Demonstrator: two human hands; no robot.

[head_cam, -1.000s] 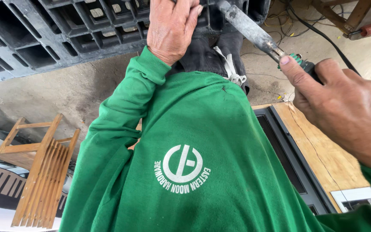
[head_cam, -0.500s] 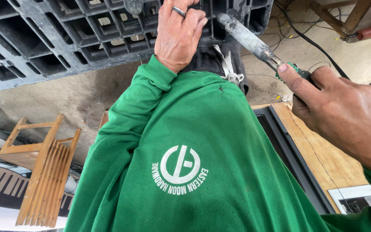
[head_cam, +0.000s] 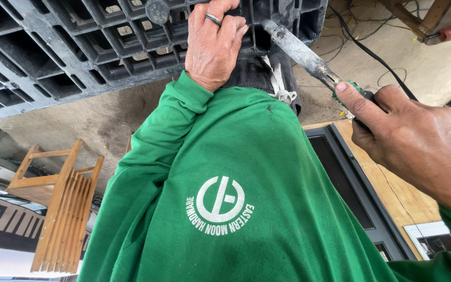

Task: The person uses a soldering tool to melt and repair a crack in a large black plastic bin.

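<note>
My left hand [head_cam: 212, 44], a ring on one finger, grips the near edge of a dark grey plastic pallet [head_cam: 53, 47] with a grid of open cells. My right hand [head_cam: 418, 146] is closed around the green and black handle of a tool, index finger stretched along it. The tool's worn metal shaft [head_cam: 298, 52] slants up and left, and its tip rests against the pallet's edge just right of my left hand. My green long-sleeved shirt [head_cam: 236, 209] with a round white emblem fills the lower middle of the view.
A wooden stool frame [head_cam: 61, 209] lies on the concrete floor at lower left. A black cable [head_cam: 371, 52] trails across the floor at upper right. A wooden board [head_cam: 392, 193] with a dark framed panel [head_cam: 351, 188] lies at right.
My left hand has slid further onto the pallet's edge and tightened its grip. The tool's tip stays at the pallet's edge; my right hand has barely shifted.
</note>
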